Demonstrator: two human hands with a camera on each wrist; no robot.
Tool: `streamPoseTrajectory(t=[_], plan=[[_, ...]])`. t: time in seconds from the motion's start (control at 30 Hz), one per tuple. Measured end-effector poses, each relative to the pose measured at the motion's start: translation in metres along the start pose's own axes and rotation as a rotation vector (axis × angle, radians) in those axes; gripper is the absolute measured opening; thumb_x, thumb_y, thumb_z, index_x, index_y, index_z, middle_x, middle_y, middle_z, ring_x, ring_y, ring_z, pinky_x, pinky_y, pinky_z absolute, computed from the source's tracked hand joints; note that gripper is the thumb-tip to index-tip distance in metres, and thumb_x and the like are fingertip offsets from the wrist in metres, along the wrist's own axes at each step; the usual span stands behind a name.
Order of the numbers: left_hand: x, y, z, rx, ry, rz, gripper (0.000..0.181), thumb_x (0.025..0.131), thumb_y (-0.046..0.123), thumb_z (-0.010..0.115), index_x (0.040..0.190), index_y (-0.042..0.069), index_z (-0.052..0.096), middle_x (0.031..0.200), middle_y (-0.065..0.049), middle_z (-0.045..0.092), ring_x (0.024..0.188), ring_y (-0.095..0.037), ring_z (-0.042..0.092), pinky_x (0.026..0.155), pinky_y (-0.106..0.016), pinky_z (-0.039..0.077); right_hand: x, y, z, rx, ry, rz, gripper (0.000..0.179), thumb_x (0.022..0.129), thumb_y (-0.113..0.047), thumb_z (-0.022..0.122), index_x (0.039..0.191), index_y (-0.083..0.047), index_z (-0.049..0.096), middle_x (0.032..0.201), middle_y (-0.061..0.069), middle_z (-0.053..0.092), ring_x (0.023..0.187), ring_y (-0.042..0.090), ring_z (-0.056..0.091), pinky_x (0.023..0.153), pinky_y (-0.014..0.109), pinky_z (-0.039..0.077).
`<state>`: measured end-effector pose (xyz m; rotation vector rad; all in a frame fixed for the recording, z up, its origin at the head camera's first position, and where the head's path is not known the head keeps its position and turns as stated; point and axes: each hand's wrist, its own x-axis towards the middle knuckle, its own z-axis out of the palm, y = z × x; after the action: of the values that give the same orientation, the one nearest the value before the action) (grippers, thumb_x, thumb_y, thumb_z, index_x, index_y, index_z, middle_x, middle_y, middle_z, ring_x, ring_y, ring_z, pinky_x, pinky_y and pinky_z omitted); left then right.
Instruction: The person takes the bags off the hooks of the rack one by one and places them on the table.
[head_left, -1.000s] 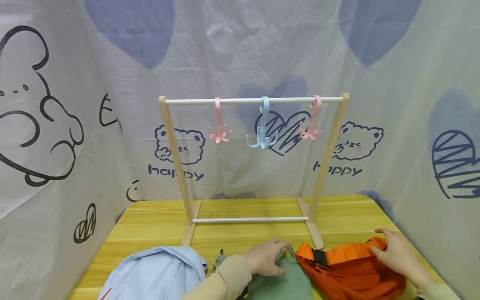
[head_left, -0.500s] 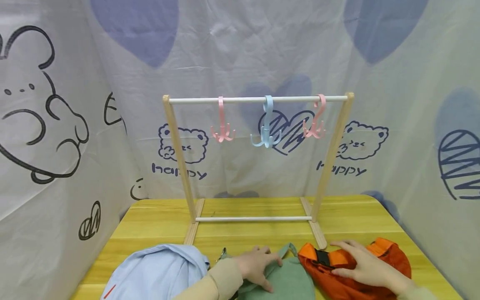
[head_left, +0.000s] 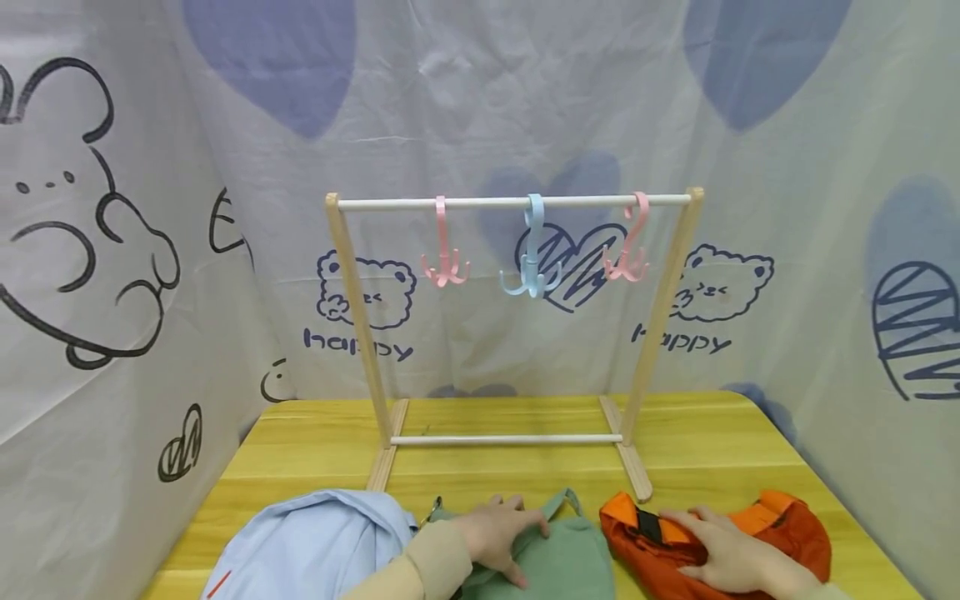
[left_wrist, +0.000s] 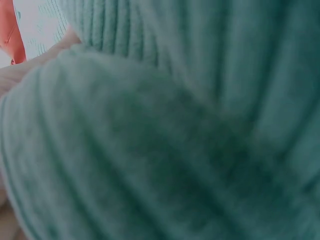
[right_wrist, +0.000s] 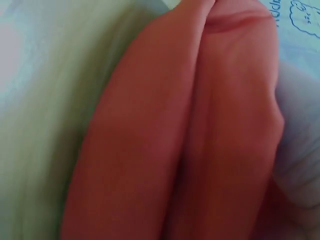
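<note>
In the head view, my left hand (head_left: 495, 533) rests on the green bag (head_left: 577, 562), fingers spread over its left part. The bag's small loop (head_left: 566, 502) stands up beyond my fingertips. On the orange bag (head_left: 806, 542) lies my right hand (head_left: 727, 554), fingers stretched toward the black buckle (head_left: 649, 527) and the thumb apart. Orange fabric (right_wrist: 150, 125) fills much of the right wrist view, with part of my hand (right_wrist: 300, 145) at its right edge. A ribbed sleeve (left_wrist: 125, 150) blocks most of the left wrist view.
A pale blue bag (head_left: 307, 546) lies at the left front of the yellow wooden table (head_left: 502, 483). Behind stands a wooden rack (head_left: 348, 308) whose white top bar carries two pink hooks (head_left: 446, 267) and one blue hook (head_left: 532, 271). Printed cloth surrounds the table.
My right hand has moved left across the orange bag toward its buckle. My left hand has drawn back left from the green bag's loop. The camera view has shifted slightly.
</note>
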<state>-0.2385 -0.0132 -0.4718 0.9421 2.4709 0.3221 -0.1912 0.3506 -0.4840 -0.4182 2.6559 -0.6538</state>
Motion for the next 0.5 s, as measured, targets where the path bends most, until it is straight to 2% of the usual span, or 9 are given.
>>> streamPoseTrajectory(t=[0.1,0.23,0.37,0.5], plan=[[-0.001,-0.003,0.001,0.008,0.008,0.002,0.059,0.079,0.036,0.085,0.129,0.042,0.054,0.11,0.008,0.048,0.092,-0.014,0.043,0.075,-0.031,0.046,0.002,-0.004,0.002,-0.017,-0.023,0.078,0.067,0.089,-0.031,0.077,0.145,-0.009,0.048,0.135,0.029,0.049,0.119,0.062,0.046,0.087,0.075,0.043],[-0.001,-0.005,0.003,0.023,0.019,0.003,0.06,0.078,0.036,0.086,0.129,0.042,0.054,0.107,0.009,0.048,0.089,-0.013,0.043,0.074,-0.03,0.045,0.005,-0.005,0.004,-0.025,-0.04,0.126,0.066,0.089,-0.031,0.077,0.144,-0.012,0.047,0.137,0.029,0.047,0.121,0.065,0.042,0.086,0.076,0.042],[-0.001,-0.005,0.004,0.04,0.032,-0.002,0.06,0.077,0.037,0.086,0.128,0.043,0.054,0.106,0.009,0.049,0.088,-0.012,0.043,0.073,-0.03,0.044,0.007,0.003,0.007,-0.02,-0.049,0.105,0.068,0.088,-0.035,0.078,0.145,-0.014,0.047,0.134,0.029,0.048,0.118,0.063,0.044,0.081,0.074,0.044],[-0.002,-0.003,0.004,0.057,0.046,0.003,0.061,0.077,0.038,0.086,0.129,0.042,0.054,0.107,0.009,0.049,0.087,-0.011,0.042,0.073,-0.029,0.044,0.007,0.008,0.008,-0.026,-0.056,0.076,0.069,0.088,-0.04,0.077,0.145,-0.015,0.047,0.134,0.035,0.045,0.117,0.067,0.041,0.079,0.076,0.043]])
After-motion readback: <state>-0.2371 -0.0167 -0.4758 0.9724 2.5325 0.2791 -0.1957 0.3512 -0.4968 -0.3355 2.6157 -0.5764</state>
